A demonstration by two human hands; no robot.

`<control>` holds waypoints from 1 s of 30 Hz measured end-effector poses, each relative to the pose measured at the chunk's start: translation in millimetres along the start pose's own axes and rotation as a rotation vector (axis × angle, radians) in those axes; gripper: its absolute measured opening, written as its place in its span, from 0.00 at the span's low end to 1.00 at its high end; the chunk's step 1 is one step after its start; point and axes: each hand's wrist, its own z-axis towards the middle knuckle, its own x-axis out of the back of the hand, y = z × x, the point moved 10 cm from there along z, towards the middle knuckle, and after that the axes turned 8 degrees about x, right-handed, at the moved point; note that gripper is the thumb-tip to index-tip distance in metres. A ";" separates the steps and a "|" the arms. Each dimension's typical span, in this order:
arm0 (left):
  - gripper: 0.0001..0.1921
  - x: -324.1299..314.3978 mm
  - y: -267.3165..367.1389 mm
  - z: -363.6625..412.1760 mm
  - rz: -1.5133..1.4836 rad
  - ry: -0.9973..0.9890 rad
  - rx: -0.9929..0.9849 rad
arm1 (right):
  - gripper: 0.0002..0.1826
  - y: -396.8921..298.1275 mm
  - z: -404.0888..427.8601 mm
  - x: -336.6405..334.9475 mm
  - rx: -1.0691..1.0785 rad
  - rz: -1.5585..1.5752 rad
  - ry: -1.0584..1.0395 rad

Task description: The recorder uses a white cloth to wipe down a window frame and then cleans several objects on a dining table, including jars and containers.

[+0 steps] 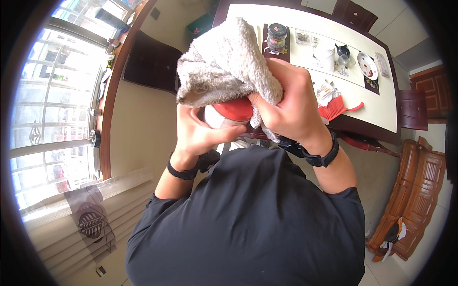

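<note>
My left hand [200, 132] grips a white container with a red lid [234, 109] from its near left side, thumb along the wall. A grey-white terry cloth [229, 60] is bunched in my right hand [293, 100], whose thumb presses it near the lid's right edge. The cloth drapes over the far side of the container and hides that part. One end of it hangs down on the right, near my wrist. Both hands are raised in front of my chest, and black straps circle both wrists.
Beyond my hands stands a dining table [379, 114] with a lidded jar [277, 37], a patterned plate [367, 66], a glass [343, 60] and a red brush [336, 108]. A dark chair [154, 64] stands near the window ledge [107, 125] at left. A wooden bench [411, 200] is at right.
</note>
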 end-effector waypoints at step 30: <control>0.31 -7.4 -11.3 15.1 0.110 -0.020 0.205 | 0.10 28.4 -16.4 15.5 -0.182 0.325 0.277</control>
